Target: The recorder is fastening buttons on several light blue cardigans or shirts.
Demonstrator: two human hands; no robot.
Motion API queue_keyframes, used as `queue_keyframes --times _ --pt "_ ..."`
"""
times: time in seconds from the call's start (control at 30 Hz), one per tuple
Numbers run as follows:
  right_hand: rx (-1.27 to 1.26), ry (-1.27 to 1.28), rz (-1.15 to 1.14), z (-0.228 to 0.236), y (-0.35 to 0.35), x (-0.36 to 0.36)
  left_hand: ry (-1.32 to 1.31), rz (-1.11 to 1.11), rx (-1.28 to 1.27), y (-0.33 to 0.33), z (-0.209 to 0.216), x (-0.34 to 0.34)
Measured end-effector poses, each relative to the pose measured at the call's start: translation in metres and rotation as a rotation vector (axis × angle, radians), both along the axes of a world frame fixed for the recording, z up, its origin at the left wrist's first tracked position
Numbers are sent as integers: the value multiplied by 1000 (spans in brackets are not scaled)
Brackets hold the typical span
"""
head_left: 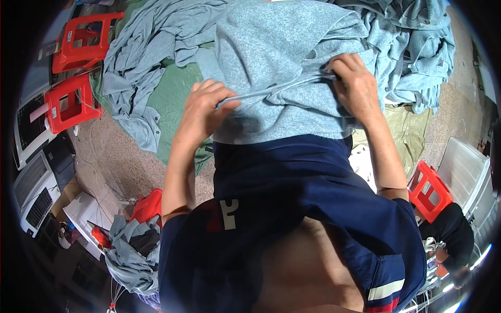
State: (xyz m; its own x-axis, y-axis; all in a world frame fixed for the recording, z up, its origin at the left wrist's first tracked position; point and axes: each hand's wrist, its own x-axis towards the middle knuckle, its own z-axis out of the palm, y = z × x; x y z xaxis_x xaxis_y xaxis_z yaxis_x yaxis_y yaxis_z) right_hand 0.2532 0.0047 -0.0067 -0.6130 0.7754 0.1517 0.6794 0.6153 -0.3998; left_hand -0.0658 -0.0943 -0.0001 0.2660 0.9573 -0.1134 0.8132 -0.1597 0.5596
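A heathered light blue knit garment (pixel 292 47) lies across my lap, its far part running onto the pile ahead. My left hand (pixel 203 107) pinches one end of a narrow folded edge between thumb and fingers. Farther right, my right hand (pixel 356 83) grips the same edge, its fingertips partly hidden in the cloth. Between the two hands the edge runs as a slightly slanting line, higher on the right. Below it the cloth hangs in loose folds over my dark blue clothing (pixel 282 161). A small dark spot shows near the middle of the edge; I cannot tell what it is.
More light blue garments lie heaped at the far left (pixel 151 47) and far right (pixel 417 52), some with buttons, over a green sheet (pixel 177 99). Red plastic stools (pixel 73 103) stand at left, another red stool (pixel 431 192) at right. A person's black sleeve (pixel 451 229) shows at lower right.
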Motion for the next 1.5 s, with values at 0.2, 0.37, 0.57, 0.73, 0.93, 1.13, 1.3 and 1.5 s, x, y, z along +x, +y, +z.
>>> queue_keyframes --times 0.2,0.37,0.57,0.73,0.93,1.13,1.3,1.5 --pt "-177 -84 -9 6 12 19 -119 -3 87 4 13 -16" --pt "-286 69 -2 2 13 15 -397 316 -310 -1 41 -19" --pt "221 324 -23 5 8 12 -446 237 -309 -5 27 -50" --pt "354 498 207 21 -13 -21 -1081 342 -539 12 43 -5" --pt "423 637 333 19 -30 -64 -1244 317 -650 29 38 57" --pt "222 628 283 15 -33 -63 -1078 232 -375 23 38 59" --pt "-381 762 76 28 -34 -71 -527 1 113 28 39 59" --pt "-399 636 95 12 -26 -66 -522 32 170 27 32 62"
